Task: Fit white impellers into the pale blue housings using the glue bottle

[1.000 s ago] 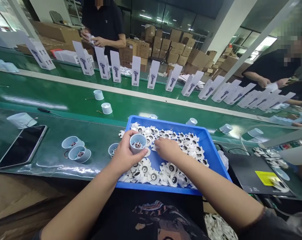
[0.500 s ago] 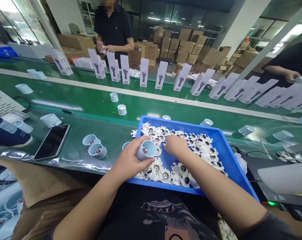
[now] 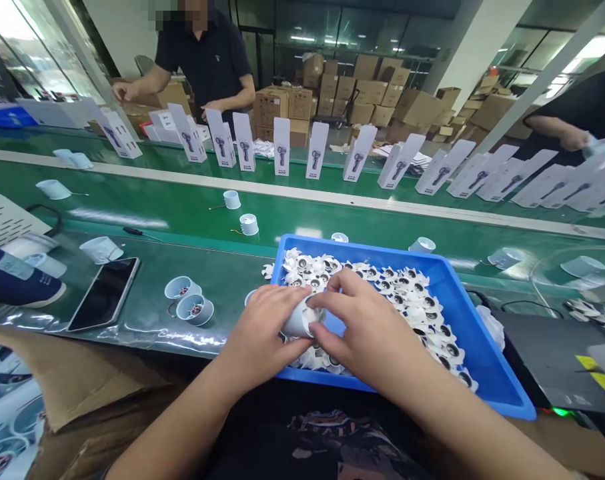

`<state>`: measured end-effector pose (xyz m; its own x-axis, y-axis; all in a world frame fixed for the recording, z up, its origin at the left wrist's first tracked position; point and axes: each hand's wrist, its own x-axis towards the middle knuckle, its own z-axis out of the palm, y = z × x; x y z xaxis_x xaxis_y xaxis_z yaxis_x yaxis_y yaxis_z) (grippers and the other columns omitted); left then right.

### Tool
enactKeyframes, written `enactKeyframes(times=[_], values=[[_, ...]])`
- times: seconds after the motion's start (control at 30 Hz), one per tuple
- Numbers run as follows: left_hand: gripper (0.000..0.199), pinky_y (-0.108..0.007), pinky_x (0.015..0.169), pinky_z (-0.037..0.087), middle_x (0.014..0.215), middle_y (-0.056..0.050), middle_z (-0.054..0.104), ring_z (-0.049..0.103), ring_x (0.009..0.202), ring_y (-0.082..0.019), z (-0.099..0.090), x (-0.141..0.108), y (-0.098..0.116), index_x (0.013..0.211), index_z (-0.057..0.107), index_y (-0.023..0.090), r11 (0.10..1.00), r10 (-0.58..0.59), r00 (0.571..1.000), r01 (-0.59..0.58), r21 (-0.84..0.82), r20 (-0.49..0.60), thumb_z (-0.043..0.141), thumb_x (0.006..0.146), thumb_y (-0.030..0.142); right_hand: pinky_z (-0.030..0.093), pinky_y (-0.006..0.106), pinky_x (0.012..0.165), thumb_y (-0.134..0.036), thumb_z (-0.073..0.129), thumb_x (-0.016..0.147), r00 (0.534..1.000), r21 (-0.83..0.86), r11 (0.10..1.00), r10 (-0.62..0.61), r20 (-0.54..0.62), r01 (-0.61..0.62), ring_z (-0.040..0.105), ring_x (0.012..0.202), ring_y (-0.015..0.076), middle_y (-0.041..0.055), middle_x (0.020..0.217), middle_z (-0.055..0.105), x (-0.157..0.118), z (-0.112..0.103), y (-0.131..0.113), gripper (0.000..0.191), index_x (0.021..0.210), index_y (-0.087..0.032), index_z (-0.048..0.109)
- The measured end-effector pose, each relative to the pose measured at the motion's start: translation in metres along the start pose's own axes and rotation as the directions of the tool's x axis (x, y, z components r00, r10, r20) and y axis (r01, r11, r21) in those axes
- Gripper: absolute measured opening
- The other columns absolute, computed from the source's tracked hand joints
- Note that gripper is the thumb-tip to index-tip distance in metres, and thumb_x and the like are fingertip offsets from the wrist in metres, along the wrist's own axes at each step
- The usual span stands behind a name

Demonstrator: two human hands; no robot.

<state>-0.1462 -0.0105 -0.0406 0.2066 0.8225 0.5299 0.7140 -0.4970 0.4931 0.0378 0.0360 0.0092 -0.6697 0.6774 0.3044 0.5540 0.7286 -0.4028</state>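
Observation:
My left hand [image 3: 263, 330] is wrapped round a pale blue cylindrical housing [image 3: 296, 324], tilted with its mouth toward my right hand. At that mouth, the fingers of my right hand [image 3: 355, 313] pinch a white fan impeller [image 3: 313, 313], mostly hidden by the fingers and seated at least partly in the opening. Both hands are over the left part of a blue tray [image 3: 487, 353], which holds many loose white impellers [image 3: 427, 303] with dark round hubs. Left of the tray stand two similar housings [image 3: 195, 308] with copper-coloured motor parts inside.
More housings [image 3: 249, 225] sit on the green conveyor [image 3: 182, 200]. Behind it, white printed boxes [image 3: 282, 148] stand in a row. A phone [image 3: 105, 293] and dark blue bottle [image 3: 22, 273] lie at left. Co-workers [image 3: 202, 67] stand across the line; black equipment [image 3: 547, 360] is at right.
My right hand has come up from the impellers in the tray to the housing's mouth, bringing a white impeller. The housing has turned toward it. The co-worker opposite has stretched an arm leftward.

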Motion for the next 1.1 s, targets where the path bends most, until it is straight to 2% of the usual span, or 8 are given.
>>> enactKeyframes(times=[0.3,0.5,0.63,0.77,0.93,1.0,1.07,1.1], values=[[0.043,-0.042,0.095,0.051,0.118,-0.010,0.072,0.068,0.109,-0.026,0.005,-0.002,0.008,0.126,0.052,0.020,0.990,0.061,0.979,-0.034,0.137,-0.195,0.066,0.085,0.023,0.054,0.035,0.071,-0.010,0.071,0.080,0.994,0.218,0.974,-0.042,-0.102,0.064,0.062,0.082,0.0192,0.0037,0.095,0.053,0.007,0.024,0.016,0.020,0.091,-0.026,0.072],[0.038,-0.042,0.096,0.049,0.116,-0.008,0.074,0.069,0.107,-0.024,0.003,0.015,0.007,0.125,0.055,0.021,0.978,0.144,0.974,-0.113,0.174,-0.176,0.063,0.088,0.024,0.056,0.037,0.070,-0.030,0.059,0.094,0.961,0.199,0.976,-0.031,-0.276,0.089,0.064,0.088,0.0219,0.0092,0.115,0.057,-0.002,0.025,0.031,0.016,0.094,-0.025,0.074],[0.045,-0.043,0.101,0.047,0.123,-0.008,0.071,0.069,0.110,-0.025,0.002,0.019,0.002,0.129,0.053,0.022,0.989,0.083,0.989,-0.067,0.131,-0.119,0.068,0.087,0.031,0.055,0.041,0.080,-0.034,0.053,0.099,0.927,0.087,0.987,-0.093,-0.365,0.133,0.063,0.093,0.0227,0.0075,0.105,0.064,-0.009,0.010,0.028,0.037,0.067,-0.021,0.067],[0.054,-0.044,0.108,0.043,0.131,-0.008,0.067,0.065,0.116,-0.025,0.006,0.013,-0.003,0.134,0.050,0.025,0.997,0.027,0.989,-0.017,0.070,-0.145,0.072,0.086,0.031,0.049,0.053,0.094,-0.052,0.050,0.099,0.939,-0.006,0.981,-0.187,-0.287,0.194,0.053,0.122,0.0321,0.0127,0.138,0.052,-0.010,0.008,0.023,0.038,0.118,-0.024,0.067],[0.060,-0.049,0.110,0.041,0.137,-0.009,0.061,0.055,0.127,-0.030,-0.011,0.019,-0.018,0.132,0.057,0.027,0.989,-0.077,0.992,0.089,0.118,-0.103,0.079,0.078,0.043,0.040,0.043,0.097,-0.032,0.052,0.100,0.883,-0.027,0.959,-0.271,-0.384,0.283,0.055,0.112,0.0252,0.0073,0.121,0.059,-0.025,-0.004,0.029,0.020,0.089,-0.023,0.066],[0.064,-0.048,0.109,0.042,0.136,-0.009,0.058,0.051,0.129,-0.032,-0.033,0.037,-0.041,0.130,0.061,0.027,0.921,-0.282,0.957,0.290,0.259,-0.071,0.080,0.074,0.051,0.041,0.034,0.095,-0.030,0.052,0.099,0.879,-0.056,0.949,-0.308,-0.364,0.309,0.056,0.112,0.0213,0.0067,0.124,0.058,-0.038,-0.009,0.041,0.016,0.093,-0.023,0.066],[0.060,-0.042,0.106,0.045,0.128,-0.007,0.062,0.056,0.123,-0.028,-0.064,0.060,-0.075,0.133,0.059,0.028,0.720,-0.583,0.810,0.551,0.422,-0.063,0.074,0.080,0.051,0.045,0.028,0.089,-0.032,0.052,0.099,0.884,-0.098,0.950,-0.311,-0.349,0.295,0.059,0.109,0.0182,0.0061,0.125,0.058,-0.054,-0.009,0.057,0.017,0.095,-0.023,0.067],[0.052,-0.038,0.100,0.049,0.122,-0.007,0.065,0.060,0.116,-0.027,-0.080,0.072,-0.096,0.131,0.062,0.026,0.656,-0.657,0.752,0.605,0.451,-0.055,0.070,0.085,0.047,0.047,0.025,0.085,-0.033,0.052,0.099,0.886,-0.107,0.954,-0.298,-0.356,0.278,0.061,0.107,0.0171,0.0060,0.124,0.059,-0.062,-0.006,0.064,0.018,0.094,-0.024,0.067]])
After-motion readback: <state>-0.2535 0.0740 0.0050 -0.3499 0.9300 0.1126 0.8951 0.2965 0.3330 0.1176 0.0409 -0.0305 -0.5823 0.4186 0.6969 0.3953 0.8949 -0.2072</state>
